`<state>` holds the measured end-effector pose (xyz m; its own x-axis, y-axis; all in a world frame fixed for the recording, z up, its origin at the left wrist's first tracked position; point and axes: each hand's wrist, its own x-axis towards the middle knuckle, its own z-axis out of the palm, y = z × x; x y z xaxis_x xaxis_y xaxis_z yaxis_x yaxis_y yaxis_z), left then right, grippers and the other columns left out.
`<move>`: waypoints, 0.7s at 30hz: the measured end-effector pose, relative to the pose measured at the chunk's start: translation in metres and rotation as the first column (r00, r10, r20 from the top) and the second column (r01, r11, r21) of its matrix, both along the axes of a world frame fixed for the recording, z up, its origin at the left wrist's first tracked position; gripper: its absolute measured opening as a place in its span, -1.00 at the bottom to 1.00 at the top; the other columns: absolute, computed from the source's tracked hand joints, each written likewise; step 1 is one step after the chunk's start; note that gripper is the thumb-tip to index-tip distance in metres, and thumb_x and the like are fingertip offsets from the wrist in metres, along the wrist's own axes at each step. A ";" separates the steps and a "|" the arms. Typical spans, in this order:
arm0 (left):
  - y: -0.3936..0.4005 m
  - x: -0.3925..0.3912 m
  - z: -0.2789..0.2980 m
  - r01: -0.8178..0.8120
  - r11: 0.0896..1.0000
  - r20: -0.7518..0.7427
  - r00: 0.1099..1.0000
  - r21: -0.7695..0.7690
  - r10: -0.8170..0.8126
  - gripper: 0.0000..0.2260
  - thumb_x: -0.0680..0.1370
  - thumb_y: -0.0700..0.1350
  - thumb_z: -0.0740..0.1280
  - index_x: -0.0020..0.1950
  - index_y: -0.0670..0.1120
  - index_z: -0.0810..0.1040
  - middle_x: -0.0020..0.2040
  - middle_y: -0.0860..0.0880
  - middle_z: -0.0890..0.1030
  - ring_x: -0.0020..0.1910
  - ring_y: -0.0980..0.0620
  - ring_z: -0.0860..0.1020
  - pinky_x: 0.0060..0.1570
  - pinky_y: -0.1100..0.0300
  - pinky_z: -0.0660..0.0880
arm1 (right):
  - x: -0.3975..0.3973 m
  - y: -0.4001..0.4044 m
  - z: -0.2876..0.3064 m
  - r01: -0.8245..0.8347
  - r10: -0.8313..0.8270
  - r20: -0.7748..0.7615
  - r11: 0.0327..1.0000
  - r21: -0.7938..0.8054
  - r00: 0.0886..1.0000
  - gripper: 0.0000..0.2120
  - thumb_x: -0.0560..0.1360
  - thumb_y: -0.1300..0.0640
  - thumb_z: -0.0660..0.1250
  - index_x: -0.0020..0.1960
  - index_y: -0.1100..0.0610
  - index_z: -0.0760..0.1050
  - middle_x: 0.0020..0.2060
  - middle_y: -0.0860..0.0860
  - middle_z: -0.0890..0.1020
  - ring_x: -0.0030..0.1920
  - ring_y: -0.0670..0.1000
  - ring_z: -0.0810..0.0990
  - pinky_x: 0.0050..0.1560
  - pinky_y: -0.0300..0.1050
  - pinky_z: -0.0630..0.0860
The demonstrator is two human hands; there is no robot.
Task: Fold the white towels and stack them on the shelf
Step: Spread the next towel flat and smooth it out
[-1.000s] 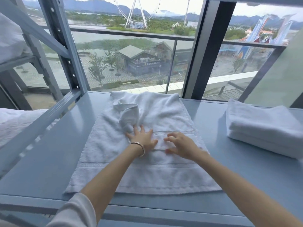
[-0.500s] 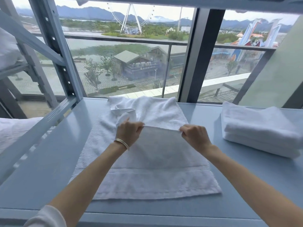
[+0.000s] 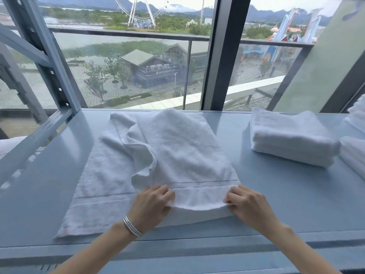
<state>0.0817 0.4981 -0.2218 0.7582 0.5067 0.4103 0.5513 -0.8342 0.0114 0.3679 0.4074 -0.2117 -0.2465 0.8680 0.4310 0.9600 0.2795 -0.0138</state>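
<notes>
A blue-grey metal shelf point(image 3: 59, 184) runs across the frame in front of a tall window, with a rack upright point(image 3: 47, 56) at upper left and a town and a big wheel beyond the glass.

At centre lies the towel point(image 3: 177, 151), spread flat with its far half brought toward the near hem. Both hands sit at lower centre on the edge of that upper layer: the left hand point(image 3: 152, 206) and the right hand point(image 3: 248, 206) each have fingers closed on the cloth, one at each end of the edge, probably so the fold lands square and the hems line up. The upper layer covers only the right part of the towel; its left side bunches in a loose ruffle, so the fold looks uneven and may want smoothing.

At right centre a stack point(image 3: 290, 143) of folded towels rests on the same shelf, well apart, likely where this one goes. More white cloth at the far right edge is cut off. The thumbs are hidden under the cloth, and a white mass at the left edge is too little seen to name.
</notes>
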 end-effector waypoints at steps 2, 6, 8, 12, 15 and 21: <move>0.001 0.003 0.003 0.035 0.999 -0.025 0.999 0.003 -0.035 -0.64 0.17 -0.08 0.51 -0.17 0.06 0.40 -0.30 0.09 0.52 -0.35 0.05 0.55 -0.44 0.30 0.42 | 0.006 -0.001 0.005 0.016 -0.013 -0.061 0.999 0.039 0.998 -0.82 0.20 0.25 0.40 -0.32 -0.02 0.51 -0.34 -0.17 0.56 -0.31 -0.11 0.52 -0.49 -0.32 0.34; 0.001 0.008 0.003 0.111 0.994 0.005 0.994 -0.001 -0.111 -0.66 0.22 -0.15 0.46 -0.12 0.08 0.41 -0.27 0.09 0.52 -0.35 0.06 0.53 -0.47 0.31 0.39 | 0.023 -0.009 0.013 0.072 -0.064 -0.187 0.997 0.037 0.980 -0.82 0.27 0.27 0.47 -0.27 0.00 0.59 -0.27 -0.20 0.61 -0.24 -0.14 0.55 -0.43 -0.34 0.42; 0.000 0.010 -0.002 0.149 0.989 0.041 0.988 0.000 -0.149 -0.76 0.32 -0.17 0.36 -0.10 0.09 0.44 -0.25 0.08 0.50 -0.32 0.05 0.51 -0.49 0.27 0.43 | 0.032 -0.015 0.003 0.083 -0.091 -0.160 0.995 -0.056 0.983 -0.74 0.22 0.28 0.57 -0.26 -0.03 0.61 -0.27 -0.22 0.62 -0.22 -0.16 0.54 -0.38 -0.36 0.43; -0.001 0.013 -0.006 0.189 0.982 0.044 0.981 -0.014 -0.188 -0.74 0.43 -0.12 0.16 0.01 0.16 0.50 -0.21 0.08 0.45 -0.28 0.08 0.45 -0.52 0.26 0.40 | 0.049 -0.016 -0.008 0.097 -0.121 -0.222 0.989 -0.114 0.968 -0.72 0.24 0.32 0.56 -0.19 -0.02 0.66 -0.20 -0.18 0.66 -0.19 -0.10 0.60 -0.31 -0.25 0.54; -0.003 0.013 -0.006 0.176 0.984 0.057 0.983 -0.019 -0.174 -0.71 0.43 -0.12 0.16 0.02 0.18 0.53 -0.21 0.08 0.43 -0.27 0.09 0.41 -0.51 0.26 0.38 | 0.061 -0.020 -0.004 0.120 -0.177 -0.427 0.980 -0.158 0.887 -0.70 0.29 0.41 0.46 -0.09 0.10 0.67 -0.12 -0.05 0.67 -0.11 -0.13 0.59 -0.05 -0.28 0.51; -0.009 0.013 -0.004 0.167 0.986 0.040 0.985 0.002 -0.167 -0.70 0.43 -0.14 0.17 0.02 0.17 0.55 -0.21 0.08 0.45 -0.30 0.08 0.41 -0.48 0.28 0.36 | 0.071 -0.027 0.010 0.161 -0.316 -0.445 0.922 -0.351 0.838 -0.73 0.35 0.46 0.35 -0.21 0.13 0.67 -0.27 -0.09 0.63 -0.20 -0.14 0.62 -0.14 -0.35 0.52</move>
<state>0.0946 0.4895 -0.2260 0.8153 0.3750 0.4412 0.4033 -0.9145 0.0321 0.4390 0.3805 -0.2015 0.1581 0.9744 0.1596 0.8424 -0.0488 -0.5366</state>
